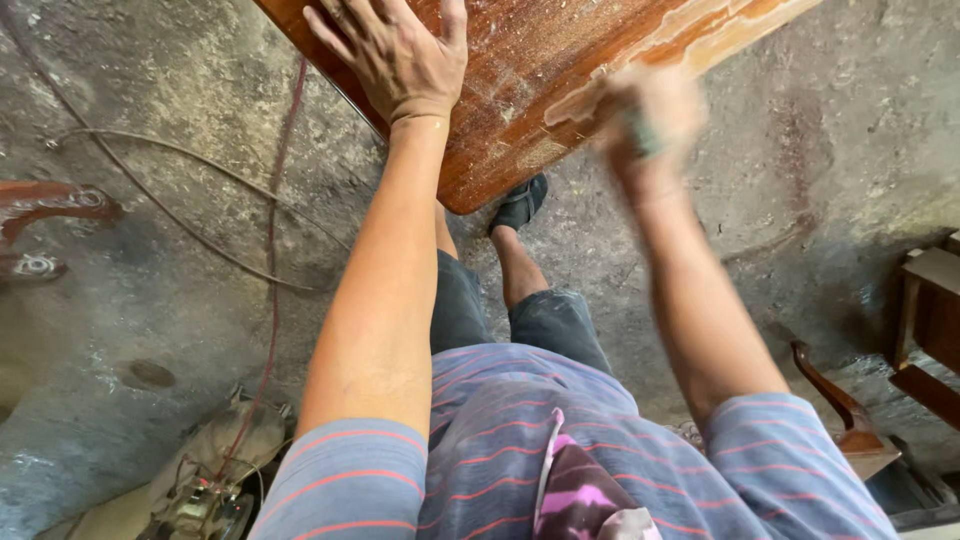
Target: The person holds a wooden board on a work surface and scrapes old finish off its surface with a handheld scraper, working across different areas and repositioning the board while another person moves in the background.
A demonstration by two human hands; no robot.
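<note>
A reddish-brown varnished wooden board (520, 70) reaches in from the top, with a pale strip of bare wood along its right side. My left hand (395, 55) lies flat on the board, fingers spread, holding nothing. My right hand (645, 115) is blurred by motion at the edge of the pale strip. It seems closed on something small and greenish, but the blur hides what it is. Below the board I see my striped shirt, dark shorts and one dark shoe (520, 203).
Rough dusty concrete floor (150, 300) lies all around. Thin cables (200, 240) run across it at left, ending at a power tool (200, 505) at bottom left. Reddish metal parts (45, 205) sit at far left. Wooden furniture pieces (930, 320) stand at right.
</note>
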